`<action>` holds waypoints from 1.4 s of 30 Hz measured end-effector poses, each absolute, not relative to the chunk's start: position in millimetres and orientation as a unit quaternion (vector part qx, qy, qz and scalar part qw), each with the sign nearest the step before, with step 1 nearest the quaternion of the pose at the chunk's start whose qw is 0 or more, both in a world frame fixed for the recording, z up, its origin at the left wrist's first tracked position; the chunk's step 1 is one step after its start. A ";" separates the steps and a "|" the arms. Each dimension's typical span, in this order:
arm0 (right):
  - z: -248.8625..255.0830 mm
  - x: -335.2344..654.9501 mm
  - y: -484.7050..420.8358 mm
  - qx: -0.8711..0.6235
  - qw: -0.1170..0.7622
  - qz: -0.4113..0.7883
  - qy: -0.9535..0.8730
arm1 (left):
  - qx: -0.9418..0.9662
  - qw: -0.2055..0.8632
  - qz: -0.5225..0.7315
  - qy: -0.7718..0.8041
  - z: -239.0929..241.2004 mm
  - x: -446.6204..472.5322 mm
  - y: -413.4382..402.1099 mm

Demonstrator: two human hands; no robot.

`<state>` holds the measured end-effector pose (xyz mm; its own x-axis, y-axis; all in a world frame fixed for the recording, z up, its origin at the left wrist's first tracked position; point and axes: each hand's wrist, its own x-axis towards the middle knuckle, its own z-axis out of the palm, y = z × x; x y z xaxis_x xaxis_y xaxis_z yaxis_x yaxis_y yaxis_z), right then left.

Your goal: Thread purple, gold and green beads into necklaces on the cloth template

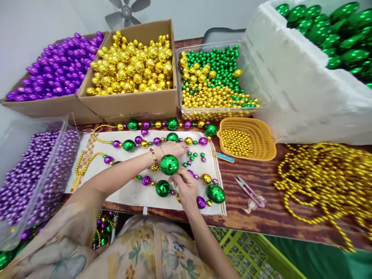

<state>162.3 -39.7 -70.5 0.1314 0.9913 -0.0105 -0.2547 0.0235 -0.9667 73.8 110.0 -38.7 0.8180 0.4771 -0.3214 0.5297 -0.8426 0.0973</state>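
Note:
My right hand point(186, 189) pinches the underside of a large shiny green bead point(169, 165), held above a white cloth point(116, 193). Behind that bead, my left hand point(171, 149) reaches across the cloth, fingers stretched towards loose small green and purple beads point(195, 155). Its fingertips are partly hidden, so whether they touch a bead is unclear. A bead strand point(129, 145) of green, purple and gold lies beyond my left hand. Nearer me, a second strand point(162, 188) runs under my hands, with a large green bead point(215, 193) at the right.
Boxes of purple beads point(64, 66) and gold beads point(136, 64) stand behind, beside a clear tub point(223, 110). An orange basket point(261, 141), pink-handled snips point(250, 192) and gold bead chains point(328, 182) are right. A foam box point(296, 89) rises behind them; a purple-bead bin point(62, 155) is left.

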 end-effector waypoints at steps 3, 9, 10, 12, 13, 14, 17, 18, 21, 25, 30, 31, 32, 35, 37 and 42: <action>-68.9 162.3 -39.0 -0.470 0.588 0.514 -0.411 | 0.938 0.154 -0.094 0.297 -43.4 69.1 109.4; -60.3 154.6 -31.3 -0.489 0.573 0.503 -0.424 | 0.728 0.439 0.308 0.426 -35.6 15.3 90.8; -58.7 152.5 -29.5 -0.489 0.568 0.505 -0.428 | 0.648 0.496 0.374 0.441 -31.5 2.3 84.4; -56.4 148.3 -26.2 -0.487 0.553 0.513 -0.440 | 0.476 0.590 0.477 0.446 -22.3 -22.7 71.1; -55.6 146.3 -24.9 -0.487 0.543 0.518 -0.447 | 0.401 0.621 0.513 0.436 -17.6 -33.5 65.0; -55.1 144.5 -23.9 -0.488 0.533 0.522 -0.454 | 0.341 0.641 0.541 0.424 -13.5 -42.8 59.5; -53.9 140.9 -22.9 -0.489 0.508 0.522 -0.480 | 0.238 0.668 0.583 0.396 -5.4 -60.3 49.0; -53.6 140.3 -23.1 -0.488 0.503 0.518 -0.490 | 0.221 0.672 0.589 0.391 -4.5 -63.2 47.4; -52.7 139.4 -24.5 -0.485 0.492 0.503 -0.518 | 0.189 0.680 0.598 0.380 -5.2 -66.6 46.1; -53.0 138.2 -26.6 -0.492 0.488 0.494 -0.525 | 0.159 0.680 0.611 0.373 -8.8 -66.9 45.7; -52.6 135.7 -28.4 -0.514 0.479 0.488 -0.518 | 0.154 0.676 0.621 0.366 -10.9 -66.6 43.3; -52.0 135.3 -28.8 -0.519 0.478 0.487 -0.515 | 0.158 0.673 0.623 0.366 -10.8 -66.8 43.1; -51.3 135.0 -29.3 -0.523 0.477 0.487 -0.512 | 0.164 0.670 0.624 0.367 -10.5 -67.0 43.0; -49.2 133.7 -30.7 -0.532 0.472 0.490 -0.504 | 0.184 0.656 0.626 0.381 -8.3 -67.0 42.7; -48.7 131.8 -30.8 -0.536 0.472 0.500 -0.490 | 0.203 0.646 0.624 0.391 -6.2 -65.3 41.2; -53.6 125.6 -25.0 -0.515 0.491 0.564 -0.419 | 0.327 0.650 0.547 0.414 -2.3 -53.4 36.5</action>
